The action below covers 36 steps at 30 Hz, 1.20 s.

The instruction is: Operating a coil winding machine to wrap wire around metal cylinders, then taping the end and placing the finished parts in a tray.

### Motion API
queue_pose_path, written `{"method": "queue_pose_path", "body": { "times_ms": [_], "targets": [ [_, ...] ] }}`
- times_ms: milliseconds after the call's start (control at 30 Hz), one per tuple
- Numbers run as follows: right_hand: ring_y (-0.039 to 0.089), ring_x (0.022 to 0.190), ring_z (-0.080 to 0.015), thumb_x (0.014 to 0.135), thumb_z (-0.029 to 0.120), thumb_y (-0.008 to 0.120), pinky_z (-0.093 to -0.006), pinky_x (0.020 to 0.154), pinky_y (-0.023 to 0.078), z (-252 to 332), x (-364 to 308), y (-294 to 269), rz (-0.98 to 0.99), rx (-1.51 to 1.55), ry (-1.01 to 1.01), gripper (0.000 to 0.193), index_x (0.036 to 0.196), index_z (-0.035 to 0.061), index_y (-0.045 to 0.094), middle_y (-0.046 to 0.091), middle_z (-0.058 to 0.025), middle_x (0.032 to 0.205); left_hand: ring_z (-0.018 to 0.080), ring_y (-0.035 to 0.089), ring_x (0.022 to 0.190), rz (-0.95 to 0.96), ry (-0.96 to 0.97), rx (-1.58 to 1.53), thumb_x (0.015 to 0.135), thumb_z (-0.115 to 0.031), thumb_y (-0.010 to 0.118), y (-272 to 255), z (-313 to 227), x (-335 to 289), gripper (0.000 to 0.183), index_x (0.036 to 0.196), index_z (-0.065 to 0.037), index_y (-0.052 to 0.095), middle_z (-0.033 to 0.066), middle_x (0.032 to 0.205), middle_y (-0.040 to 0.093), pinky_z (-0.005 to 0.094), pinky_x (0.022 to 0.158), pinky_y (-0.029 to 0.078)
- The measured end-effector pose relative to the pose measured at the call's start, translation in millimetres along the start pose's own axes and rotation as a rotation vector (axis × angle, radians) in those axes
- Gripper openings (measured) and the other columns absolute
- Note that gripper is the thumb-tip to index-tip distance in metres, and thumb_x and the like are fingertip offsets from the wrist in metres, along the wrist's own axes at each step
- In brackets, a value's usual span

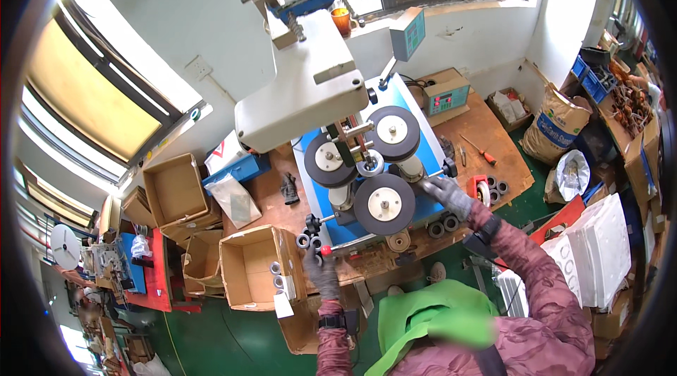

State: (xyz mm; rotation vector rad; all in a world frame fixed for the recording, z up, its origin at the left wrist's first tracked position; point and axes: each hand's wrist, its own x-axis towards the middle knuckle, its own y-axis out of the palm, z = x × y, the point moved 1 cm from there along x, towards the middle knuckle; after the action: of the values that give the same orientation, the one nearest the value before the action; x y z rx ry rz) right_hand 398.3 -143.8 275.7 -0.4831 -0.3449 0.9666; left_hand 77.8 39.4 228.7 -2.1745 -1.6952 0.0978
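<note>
A grey-gloved left hand (322,276), mine, is at the table's front edge by a small cluster of dark-rimmed rings (303,241) and a red ball knob (326,251). Its fingers close at one of these rings, partly hidden. My right hand (451,196), also gloved, reaches over the right side of the machine with its fingers stretched toward the front black wheel (384,205); nothing shows in it. A second black wheel (393,134) and a third (328,159) surround a ring-shaped workpiece (370,163) under the white machine head (300,105).
An open cardboard box (247,270) with several rings stands left. A control box (446,100) with a red display sits behind right. On the table's right lie an orange-handled screwdriver (486,157), a red tape dispenser (479,190) and more rings (443,226). A dark glove (289,188) lies left.
</note>
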Motion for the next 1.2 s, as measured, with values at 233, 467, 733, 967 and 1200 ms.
{"method": "queue_pose_path", "body": {
  "times_ms": [233, 467, 733, 967, 1200],
  "targets": [
    [0.055, 0.082, -0.0148, 0.09, 0.032, 0.046, -0.0288, 0.075, 0.043, 23.3, 92.0, 45.2, 0.209, 0.353, 0.084, 0.034, 0.101, 0.003, 0.058, 0.061, -0.0057, 0.092, 0.0291, 0.06, 0.072, 0.521, 0.48, 1.085, 0.063, -0.035, 0.07, 16.5, 6.5, 39.4, 0.022, 0.072, -0.016, 0.065, 0.0098, 0.075, 0.061, 0.0394, 0.058, 0.047],
    [0.057, 0.086, -0.0275, 0.092, 0.019, 0.037, -0.0349, 0.076, 0.044, 54.9, 90.3, 34.3, 0.271, -0.045, -0.077, 0.027, 0.107, 0.0082, 0.056, 0.059, -0.0151, 0.097, 0.0256, 0.059, 0.063, 1.433, 0.052, 0.867, 0.073, -0.039, 0.065, 25.8, -0.4, 91.9, 0.033, 0.088, -0.01, 0.066, 0.0139, 0.074, 0.063, 0.0352, 0.064, 0.048],
    [0.056, 0.059, -0.0101, 0.09, 0.039, 0.044, -0.0255, 0.051, 0.044, 39.0, 86.9, 51.0, 0.207, 0.56, 0.151, 0.037, 0.092, 0.0087, 0.065, 0.063, -0.0014, 0.074, 0.0197, 0.058, 0.061, 1.895, -0.431, 0.789, 0.075, -0.058, 0.056, 5.3, -53.1, -72.2, 0.058, 0.088, -0.002, 0.059, 0.0088, 0.07, 0.059, 0.0317, 0.054, 0.048],
    [0.056, 0.068, -0.013, 0.091, 0.033, 0.044, -0.0296, 0.061, 0.045, 22.6, 88.8, 45.7, 0.222, 0.632, 0.154, 0.033, 0.096, 0.0049, 0.061, 0.063, -0.0043, 0.08, 0.0232, 0.056, 0.096, 0.896, -0.29, -0.546, 0.082, -0.017, 0.057, 79.3, -190.7, 28.1, 0.032, 0.113, -0.008, 0.052, 0.0092, 0.101, 0.059, 0.0348, 0.08, 0.047],
    [0.058, 0.068, -0.0206, 0.08, 0.033, 0.061, -0.0348, 0.066, 0.046, 82.8, 95.9, 33.2, 0.15, -0.024, 0.04, 0.033, 0.09, 0.0019, 0.061, 0.062, -0.0132, 0.076, 0.0296, 0.053, 0.093, 0.39, -0.898, -1.104, 0.081, -0.019, 0.057, 175.7, -86.2, 96.0, 0.027, 0.105, -0.008, 0.054, 0.0152, 0.099, 0.058, 0.0475, 0.085, 0.044]
  ]
}}
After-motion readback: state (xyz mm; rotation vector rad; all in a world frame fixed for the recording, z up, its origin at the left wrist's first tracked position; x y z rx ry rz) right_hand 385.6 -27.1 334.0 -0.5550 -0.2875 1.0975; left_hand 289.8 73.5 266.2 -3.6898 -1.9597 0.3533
